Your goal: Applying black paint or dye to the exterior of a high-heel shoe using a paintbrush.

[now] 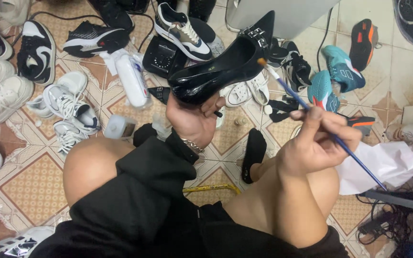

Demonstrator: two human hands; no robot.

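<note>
— Where is the black glossy shoe (pixel 225 71)?

— We hold it up at 12 o'clock; our left hand (pixel 192 119) is closed around its heel end. The paintbrush (pixel 311 114) tip touches the shoe near the buckles.

— And the right hand (pixel 314 143)?

— At 3 o'clock, fingers pinched on the blue handle. White sneakers (pixel 65 102) lie on the tiled floor (pixel 29 184) at 9 o'clock, teal sneakers (pixel 333 76) at 2 o'clock.
</note>
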